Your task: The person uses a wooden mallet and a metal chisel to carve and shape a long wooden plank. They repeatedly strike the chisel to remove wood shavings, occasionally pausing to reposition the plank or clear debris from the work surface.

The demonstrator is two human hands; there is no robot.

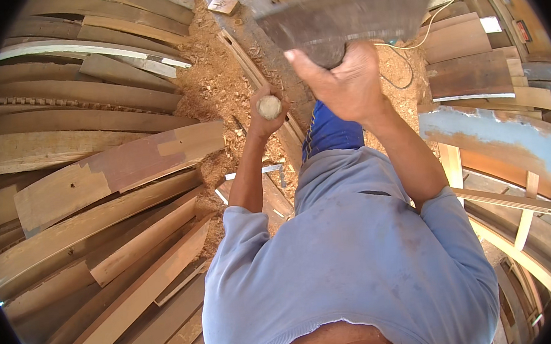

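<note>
My left hand [260, 123] is wrapped round an upright tool, probably a chisel [270, 107]. Only the round, pale end of its wooden handle shows; the lower part is hidden by the fist. Under that hand runs a long narrow wooden beam [249, 65] with a slot cut near its far end. My right hand [352, 87] grips a mallet [350, 16] by its handle, raised beyond and to the right of the left hand. The mallet's broad dark head is smeared by motion. Beside the beam is my blue-trousered leg [333, 128].
Wood shavings [207, 80] cover the floor round the beam. Stacked boards [89, 109] line the left side, and more boards [468, 76] lie at the right. A small wood block [223, 5] sits at the far end. A pale cord [450, 6] crosses the far right.
</note>
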